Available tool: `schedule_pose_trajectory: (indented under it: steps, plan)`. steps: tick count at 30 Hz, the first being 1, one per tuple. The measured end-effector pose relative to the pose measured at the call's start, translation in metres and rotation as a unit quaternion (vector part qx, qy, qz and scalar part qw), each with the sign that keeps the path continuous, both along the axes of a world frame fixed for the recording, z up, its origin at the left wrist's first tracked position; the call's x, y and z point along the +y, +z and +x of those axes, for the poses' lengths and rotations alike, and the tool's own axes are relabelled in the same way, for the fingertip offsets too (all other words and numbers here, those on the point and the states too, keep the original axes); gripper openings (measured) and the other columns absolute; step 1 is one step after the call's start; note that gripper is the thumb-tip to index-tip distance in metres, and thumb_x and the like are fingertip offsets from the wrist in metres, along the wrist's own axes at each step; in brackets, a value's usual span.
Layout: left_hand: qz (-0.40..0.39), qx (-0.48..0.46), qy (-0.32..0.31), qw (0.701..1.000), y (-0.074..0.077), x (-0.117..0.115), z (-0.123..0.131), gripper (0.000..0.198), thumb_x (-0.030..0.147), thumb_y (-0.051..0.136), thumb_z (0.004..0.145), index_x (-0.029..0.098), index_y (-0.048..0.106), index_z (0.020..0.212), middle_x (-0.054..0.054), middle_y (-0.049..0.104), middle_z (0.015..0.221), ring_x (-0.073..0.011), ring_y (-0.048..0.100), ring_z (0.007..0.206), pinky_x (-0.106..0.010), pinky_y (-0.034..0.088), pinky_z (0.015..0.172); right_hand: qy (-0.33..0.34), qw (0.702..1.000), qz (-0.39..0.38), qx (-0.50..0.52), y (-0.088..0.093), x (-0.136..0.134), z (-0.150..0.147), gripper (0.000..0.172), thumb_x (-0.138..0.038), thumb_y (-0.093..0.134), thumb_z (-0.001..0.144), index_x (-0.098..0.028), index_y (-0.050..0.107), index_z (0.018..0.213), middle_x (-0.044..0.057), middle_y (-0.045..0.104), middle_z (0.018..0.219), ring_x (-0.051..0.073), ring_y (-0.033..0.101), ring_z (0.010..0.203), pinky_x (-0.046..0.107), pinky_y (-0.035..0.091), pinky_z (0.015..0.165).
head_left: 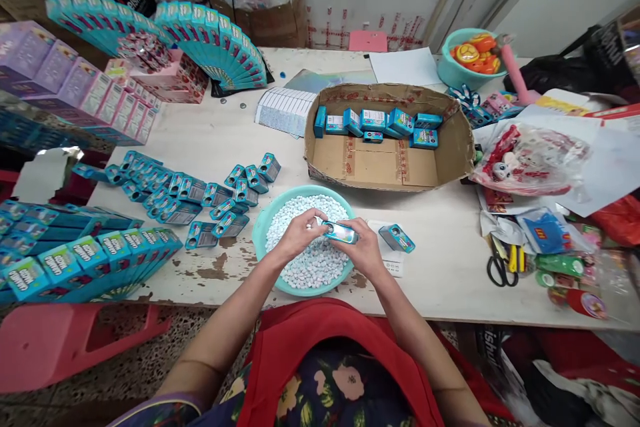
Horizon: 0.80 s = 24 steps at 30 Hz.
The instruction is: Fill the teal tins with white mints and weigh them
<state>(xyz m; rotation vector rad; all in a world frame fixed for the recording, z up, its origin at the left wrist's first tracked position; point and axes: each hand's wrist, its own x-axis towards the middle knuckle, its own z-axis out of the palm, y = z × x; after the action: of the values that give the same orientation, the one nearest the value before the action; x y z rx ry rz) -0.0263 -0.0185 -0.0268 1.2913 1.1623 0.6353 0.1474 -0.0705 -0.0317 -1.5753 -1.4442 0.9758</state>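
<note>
A small teal rectangular cardboard box [341, 232] lies lengthwise left to right at lower centre, above a teal bowl of white tablets [265, 227]. Left hand [300, 233] and right hand [364, 250] grip its ends.

Cardboard tray [380, 168] mid-table; scissors [500, 268] at right; tub of orange toys [454, 77] beyond.

Bare table [445, 247] opens right of the bowl [261, 230], only one loose box [397, 238] sitting there. Left is blocked by scattered boxes [175, 193]; ahead the carton [463, 143] walls it off; far right, clutter [545, 233], seemingly scissors [497, 268].
</note>
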Motion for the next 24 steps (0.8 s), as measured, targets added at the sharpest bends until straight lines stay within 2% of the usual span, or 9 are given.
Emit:
schedule_pose_trajectory:
  steps: [4, 7, 9, 12, 14, 18, 19, 21, 24]
  plan:
    - [-0.169, -0.146, 0.061, 0.973, -0.016, 0.006, -0.01, 0.034, 0.05, 0.061, 0.076, 0.018, 0.055, 0.086, 0.01, 0.027, 0.048, -0.0058, 0.021, 0.041, -0.019, 0.016, 0.041, -0.029, 0.994, -0.001, 0.102, -0.004, -0.009, 0.011, 0.04, -0.032, 0.082, 0.061, -0.024, 0.068, 0.098, 0.003, 0.06, 0.097, 0.019, 0.058, 0.092, 0.032, 0.047, 0.084]
    - [-0.18, -0.115, 0.106, 0.971, -0.029, 0.012, -0.007, 0.034, 0.051, 0.059, 0.076, 0.017, 0.055, 0.082, 0.008, 0.033, 0.048, -0.0061, 0.025, 0.04, -0.019, 0.019, 0.04, -0.048, 0.986, 0.016, 0.161, -0.005, -0.03, 0.031, 0.044, -0.033, 0.083, 0.06, -0.025, 0.067, 0.1, 0.002, 0.06, 0.097, 0.018, 0.058, 0.092, 0.03, 0.049, 0.081]
    - [-0.109, -0.037, 0.078, 0.99, -0.036, 0.015, 0.01, 0.029, 0.045, 0.058, 0.077, 0.016, 0.058, 0.08, 0.004, 0.047, 0.055, -0.0073, 0.038, 0.045, -0.019, 0.027, 0.044, -0.07, 0.986, 0.013, 0.148, -0.006, -0.053, 0.051, 0.044, -0.031, 0.084, 0.059, -0.025, 0.068, 0.1, 0.002, 0.061, 0.096, 0.018, 0.058, 0.093, 0.03, 0.049, 0.08]
    - [0.06, 0.09, -0.069, 0.992, -0.041, 0.014, 0.063, 0.023, 0.039, 0.053, 0.083, 0.018, 0.064, 0.08, -0.002, 0.063, 0.073, -0.0124, 0.056, 0.066, -0.022, 0.038, 0.059, -0.125, 0.986, -0.032, 0.109, -0.011, -0.095, 0.086, 0.042, -0.031, 0.083, 0.06, -0.024, 0.068, 0.099, 0.003, 0.062, 0.097, 0.02, 0.059, 0.094, 0.031, 0.048, 0.081]
    - [0.165, 0.191, -0.204, 0.946, -0.042, 0.009, 0.107, 0.021, 0.037, 0.052, 0.086, 0.022, 0.066, 0.092, -0.003, 0.067, 0.076, -0.0163, 0.06, 0.072, -0.024, 0.04, 0.064, -0.19, 0.975, -0.074, 0.092, -0.014, -0.123, 0.108, 0.041, -0.034, 0.081, 0.063, -0.023, 0.068, 0.099, 0.003, 0.062, 0.098, 0.02, 0.059, 0.093, 0.032, 0.048, 0.081]
    - [0.311, 0.317, -0.416, 0.794, -0.044, 0.0, 0.175, 0.022, 0.02, 0.048, 0.088, 0.019, 0.064, 0.103, -0.01, 0.07, 0.081, -0.0208, 0.065, 0.077, -0.026, 0.041, 0.062, -0.309, 0.942, -0.13, 0.024, -0.024, -0.155, 0.135, 0.045, -0.042, 0.079, 0.061, -0.019, 0.067, 0.098, 0.005, 0.064, 0.097, 0.022, 0.059, 0.092, 0.033, 0.048, 0.083]
    - [0.327, 0.324, -0.438, 0.772, -0.044, 0.0, 0.182, 0.022, 0.017, 0.046, 0.088, 0.018, 0.064, 0.102, -0.011, 0.07, 0.083, -0.0211, 0.066, 0.078, -0.026, 0.041, 0.062, -0.334, 0.933, -0.132, 0.011, -0.029, -0.155, 0.139, 0.049, -0.044, 0.079, 0.059, -0.018, 0.066, 0.098, 0.005, 0.064, 0.097, 0.022, 0.059, 0.091, 0.034, 0.048, 0.082]
    - [0.341, 0.332, -0.434, 0.765, -0.042, 0.006, 0.18, 0.023, 0.018, 0.045, 0.089, 0.018, 0.064, 0.101, -0.012, 0.071, 0.085, -0.0211, 0.066, 0.077, -0.026, 0.041, 0.06, -0.371, 0.92, -0.128, -0.01, -0.041, -0.146, 0.142, 0.056, -0.049, 0.078, 0.056, -0.016, 0.065, 0.1, 0.006, 0.064, 0.096, 0.023, 0.059, 0.09, 0.036, 0.048, 0.082]
    - [0.338, 0.369, -0.307, 0.809, -0.028, 0.021, 0.141, 0.023, 0.031, 0.047, 0.09, 0.02, 0.064, 0.102, -0.008, 0.071, 0.083, -0.0198, 0.065, 0.073, -0.025, 0.038, 0.056, -0.37, 0.923, -0.092, -0.052, -0.064, -0.113, 0.137, 0.059, -0.053, 0.075, 0.057, -0.016, 0.065, 0.102, 0.008, 0.063, 0.099, 0.025, 0.058, 0.093, 0.039, 0.046, 0.087]
